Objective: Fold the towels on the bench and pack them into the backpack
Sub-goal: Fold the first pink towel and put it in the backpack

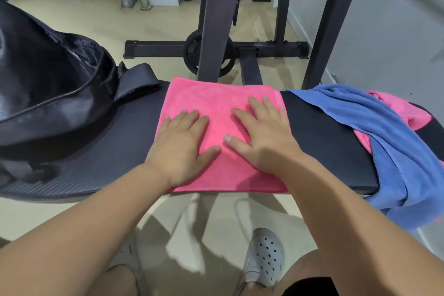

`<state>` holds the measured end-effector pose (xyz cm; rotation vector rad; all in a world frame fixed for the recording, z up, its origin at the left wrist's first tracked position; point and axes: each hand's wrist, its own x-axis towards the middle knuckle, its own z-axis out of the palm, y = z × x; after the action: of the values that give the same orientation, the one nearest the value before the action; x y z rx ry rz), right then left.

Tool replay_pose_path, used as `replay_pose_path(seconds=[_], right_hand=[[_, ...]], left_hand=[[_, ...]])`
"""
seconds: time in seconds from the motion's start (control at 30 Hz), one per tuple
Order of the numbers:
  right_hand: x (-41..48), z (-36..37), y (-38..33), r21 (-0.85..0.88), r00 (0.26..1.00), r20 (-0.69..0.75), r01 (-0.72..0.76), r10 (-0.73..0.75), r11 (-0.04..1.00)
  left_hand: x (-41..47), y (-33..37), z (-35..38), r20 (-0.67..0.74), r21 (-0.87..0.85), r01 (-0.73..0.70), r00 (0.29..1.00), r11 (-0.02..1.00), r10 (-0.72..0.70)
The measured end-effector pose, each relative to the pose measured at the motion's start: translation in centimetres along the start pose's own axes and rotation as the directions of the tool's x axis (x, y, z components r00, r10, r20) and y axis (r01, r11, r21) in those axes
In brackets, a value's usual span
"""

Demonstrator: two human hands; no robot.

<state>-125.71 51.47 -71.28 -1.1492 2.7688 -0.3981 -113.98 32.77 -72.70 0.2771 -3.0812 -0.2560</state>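
Observation:
A pink towel (213, 101) lies folded flat across the middle of the black padded bench (319, 142). My left hand (181, 149) presses flat on its left half, fingers straight and spread. My right hand (262, 132) presses flat on its right half, fingers also spread. To the right, a blue towel (374, 132) hangs crumpled over the bench end, with another pink towel (408, 115) partly under it. The black backpack (48, 89) sits on the bench's left end, its zipped mouth gaping open toward the towels.
A dark metal rack (213, 19) with a weight plate (192, 55) stands on the floor just behind the bench. A backpack strap (137, 81) lies on the bench beside the folded towel. My feet in grey clogs (264, 257) are below the bench's near edge.

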Motion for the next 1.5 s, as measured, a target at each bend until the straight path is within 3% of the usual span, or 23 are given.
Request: replay_pose_path(seconds=[0.07, 0.17, 0.33, 0.43, 0.6, 0.7, 0.8, 0.97, 1.07, 1.13, 1.2, 1.37, 1.5], right_hand=[[-1.3, -0.8, -0.5, 0.072, 0.994, 0.018, 0.109, -0.110, 0.991], [-3.1, -0.8, -0.9, 0.032, 0.975, 0.078, 0.205, -0.207, 0.978], [-4.9, 0.9, -0.3, -0.193, 0.938, 0.311, 0.222, -0.155, 0.956], [-5.6, 0.9, -0.1, -0.213, 0.946, 0.295, 0.205, -0.137, 0.955], [-6.3, -0.6, 0.5, -0.080, 0.967, 0.202, 0.174, -0.155, 0.981], [-6.9, -1.3, 1.2, 0.026, 0.981, 0.115, 0.156, -0.158, 0.987], [-7.0, -1.9, 2.0, 0.049, 0.993, 0.023, 0.110, -0.112, 0.993], [-6.6, -3.0, 2.4, 0.130, 1.000, 0.016, 0.011, -0.013, 0.991], [-6.3, -4.1, 1.9, 0.213, 0.993, 0.117, -0.027, 0.003, 0.977], [-6.3, -4.9, 1.7, 0.294, 0.971, 0.238, -0.074, 0.002, 0.953], [-6.1, -5.5, 2.2, 0.353, 0.962, 0.274, -0.112, 0.012, 0.929], [-4.4, -5.5, 4.4, 0.626, 0.969, 0.056, -0.221, 0.239, 0.748], [-2.6, -4.9, 5.3, 0.698, 0.931, -0.040, -0.233, 0.362, 0.677]], left_hand=[[-2.0, -0.2, -0.1, -0.080, -0.033, -0.142, 0.987, 0.989, 0.139], [-4.5, -0.5, 0.0, -0.075, 0.009, -0.242, 0.967, 0.970, 0.242], [-6.7, -1.2, 1.4, 0.071, 0.187, -0.169, 0.985, 0.968, 0.159], [-7.3, -1.6, 1.9, 0.058, 0.177, -0.157, 0.987, 0.972, 0.149], [-7.2, -1.8, 1.2, 0.077, 0.036, -0.160, 0.985, 0.986, 0.157], [-7.4, -2.6, 0.8, 0.000, -0.066, -0.174, 0.985, 0.983, 0.174], [-7.4, -2.7, -0.3, -0.122, -0.150, -0.133, 0.986, 0.980, 0.115], [-6.9, -3.0, -2.8, -0.114, -0.222, -0.015, 0.993, 0.975, -0.011], [-6.7, -3.0, -4.6, 0.021, -0.308, 0.100, 0.995, 0.946, -0.098], [-6.5, -3.0, -5.8, 0.213, -0.398, 0.167, 0.973, 0.902, -0.086], [-6.3, -3.3, -6.3, 0.291, -0.497, 0.221, 0.954, 0.839, -0.078], [-3.6, -4.7, -5.5, 0.100, -0.705, 0.259, 0.958, 0.660, -0.269], [0.0, -4.8, -5.0, 0.012, -0.745, 0.244, 0.935, 0.620, -0.354]])
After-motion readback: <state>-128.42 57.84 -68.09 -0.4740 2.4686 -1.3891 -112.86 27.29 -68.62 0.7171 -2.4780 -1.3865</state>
